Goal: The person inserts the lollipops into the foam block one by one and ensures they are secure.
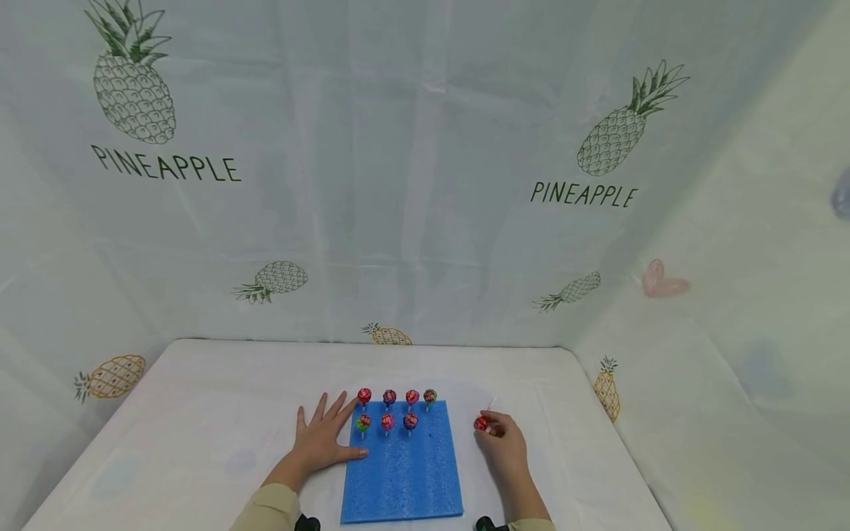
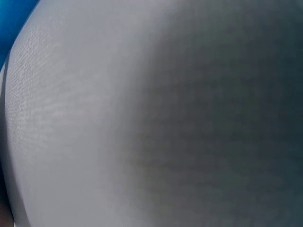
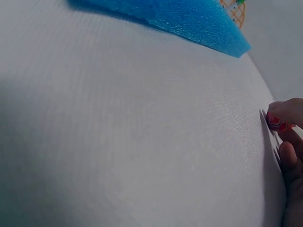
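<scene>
A blue foam board (image 1: 401, 479) lies on the table, with several wrapped lollipops standing upright in it by their sticks. They form a back row, including a red lollipop (image 1: 364, 396) at its left end, and a shorter front row that ends with a dark lollipop (image 1: 410, 421). My left hand (image 1: 319, 442) rests with fingers spread at the board's left edge, its thumb lying over the blue surface. Right of the board, my right hand (image 1: 508, 444) pinches a red lollipop (image 3: 276, 124) by its wrapped head, low over the table. Its white stick points away from me.
A white cloth covers the table (image 1: 226, 428). Behind it hangs a pale curtain (image 1: 372, 184) printed with pineapples, and similar cloth closes in both sides. The left wrist view shows mostly blurred white cloth, with the board's blue corner (image 2: 12, 21) at top left.
</scene>
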A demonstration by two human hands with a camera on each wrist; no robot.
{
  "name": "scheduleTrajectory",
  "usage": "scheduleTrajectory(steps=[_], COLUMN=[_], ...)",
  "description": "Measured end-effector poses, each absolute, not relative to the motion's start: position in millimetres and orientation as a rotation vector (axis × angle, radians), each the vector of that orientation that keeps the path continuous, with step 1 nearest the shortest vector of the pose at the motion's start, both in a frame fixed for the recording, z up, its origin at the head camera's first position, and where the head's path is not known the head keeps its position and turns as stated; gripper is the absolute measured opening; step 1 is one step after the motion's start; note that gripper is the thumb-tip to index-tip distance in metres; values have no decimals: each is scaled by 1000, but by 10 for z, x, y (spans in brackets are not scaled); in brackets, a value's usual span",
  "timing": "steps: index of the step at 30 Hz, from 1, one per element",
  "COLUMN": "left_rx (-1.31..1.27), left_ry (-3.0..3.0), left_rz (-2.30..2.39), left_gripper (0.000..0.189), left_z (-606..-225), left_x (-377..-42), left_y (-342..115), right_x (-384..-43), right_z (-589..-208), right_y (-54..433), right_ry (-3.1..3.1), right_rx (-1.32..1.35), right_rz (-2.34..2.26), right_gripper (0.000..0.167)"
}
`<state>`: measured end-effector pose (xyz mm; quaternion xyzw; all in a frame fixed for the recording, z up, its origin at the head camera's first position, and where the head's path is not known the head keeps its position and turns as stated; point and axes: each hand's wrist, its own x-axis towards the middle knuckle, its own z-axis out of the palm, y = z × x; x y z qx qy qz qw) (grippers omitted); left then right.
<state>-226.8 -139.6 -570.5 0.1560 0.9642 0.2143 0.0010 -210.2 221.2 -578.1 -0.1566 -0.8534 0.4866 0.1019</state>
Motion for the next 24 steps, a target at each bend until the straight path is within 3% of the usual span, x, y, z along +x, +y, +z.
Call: scheduleTrajectory(steps=[24], left_rx=[497], left_ry=[3064], left_rz=[677], left_gripper=[111], left_z=[-5844], left_x=[-2332], left_y=[-1403], right_x=[-2077], right_z=[-5782], right_y=[2200], right_ry=[-2612], right_rx=[-359], right_rz=[1366], right_gripper=[39])
